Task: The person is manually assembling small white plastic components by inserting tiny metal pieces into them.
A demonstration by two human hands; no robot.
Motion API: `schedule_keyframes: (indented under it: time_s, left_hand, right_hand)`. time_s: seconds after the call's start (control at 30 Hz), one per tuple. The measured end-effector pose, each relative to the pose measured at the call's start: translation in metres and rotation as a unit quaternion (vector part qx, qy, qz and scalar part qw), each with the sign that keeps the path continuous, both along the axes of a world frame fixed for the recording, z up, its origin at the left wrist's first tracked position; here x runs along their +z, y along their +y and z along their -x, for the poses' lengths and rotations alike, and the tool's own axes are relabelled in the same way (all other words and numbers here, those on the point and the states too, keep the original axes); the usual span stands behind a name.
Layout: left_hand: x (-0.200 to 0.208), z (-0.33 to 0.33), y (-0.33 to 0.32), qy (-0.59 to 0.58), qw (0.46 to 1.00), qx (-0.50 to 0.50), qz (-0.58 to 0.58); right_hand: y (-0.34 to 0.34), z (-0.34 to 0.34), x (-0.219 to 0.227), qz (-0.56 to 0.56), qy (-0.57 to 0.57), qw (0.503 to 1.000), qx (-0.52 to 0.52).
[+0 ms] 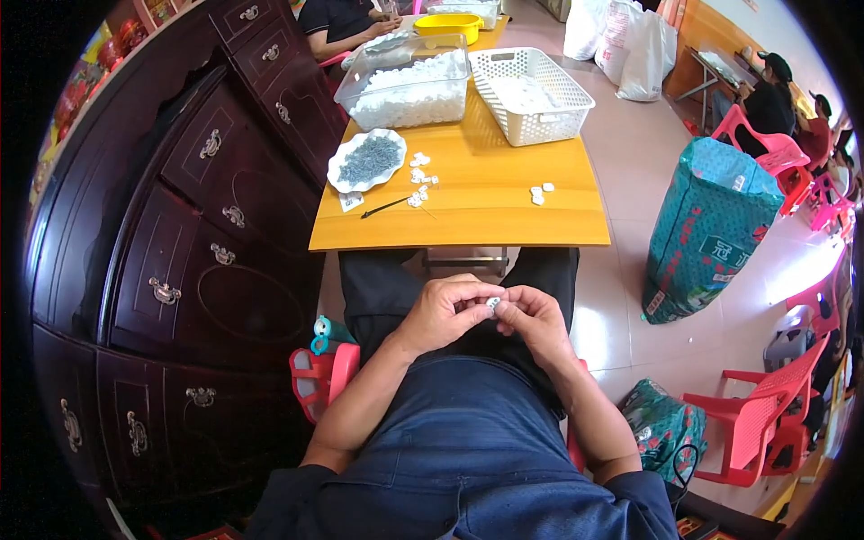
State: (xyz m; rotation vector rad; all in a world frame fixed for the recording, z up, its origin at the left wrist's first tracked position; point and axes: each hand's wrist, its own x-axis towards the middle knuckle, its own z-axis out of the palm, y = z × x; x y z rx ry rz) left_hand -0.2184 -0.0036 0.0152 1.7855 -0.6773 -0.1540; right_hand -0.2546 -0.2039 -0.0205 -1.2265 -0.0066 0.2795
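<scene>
Above my lap, my left hand (441,313) and my right hand (537,322) meet, both pinching one small white plastic piece (493,302). Its details are mostly covered by my fingertips. Beyond them, on the yellow wooden table (504,216), a white scalloped plate (337,174) holds a heap of small dark grey parts (371,159), too fine to name. Several similar white pieces (418,176) lie beside the plate, and a few more (538,193) sit farther right. A thin black stick-like tool (384,209) rests near the table's front edge.
A clear bin (409,112) and a white basket (549,126), both with white pieces, stand at the table's far side. A dark wooden cabinet (180,252) rises at left. To the right are a teal bag (711,234) and pink chairs (751,405). Other people sit farther off.
</scene>
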Motion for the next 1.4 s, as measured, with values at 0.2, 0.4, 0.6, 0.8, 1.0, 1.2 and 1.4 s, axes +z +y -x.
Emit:
schedule_keyframes:
  time_s: [0.2, 0.4, 0.6, 0.8, 1.0, 1.2, 1.4]
  left_hand:
    - [0.009, 0.007, -0.010, -0.116, 0.986, 0.056, -0.110]
    - [0.004, 0.008, -0.025, -0.318, 0.918, 0.141, -0.189]
    - [0.001, 0.009, -0.026, -0.315, 0.920, 0.138, -0.186]
    - [0.004, 0.010, -0.025, -0.302, 0.926, 0.126, -0.188]
    - [0.003, 0.009, -0.023, -0.298, 0.927, 0.113, -0.199]
    - [0.002, 0.009, -0.024, -0.296, 0.928, 0.108, -0.198]
    - [0.002, 0.008, -0.025, -0.291, 0.935, 0.102, -0.174]
  right_hand:
    - [0.002, -0.004, -0.006, -0.032, -0.014, 0.999, -0.016]
    - [0.008, -0.003, -0.011, -0.108, 0.017, 0.993, -0.040]
    - [0.003, -0.004, -0.018, -0.162, 0.059, 0.985, -0.023]
    - [0.001, -0.007, -0.021, -0.145, 0.077, 0.986, 0.004]
    - [0.001, -0.007, -0.019, -0.137, 0.060, 0.989, 0.001]
    - [0.004, -0.005, -0.017, -0.123, 0.060, 0.990, -0.023]
    - [0.005, -0.003, -0.014, -0.111, 0.008, 0.993, -0.045]
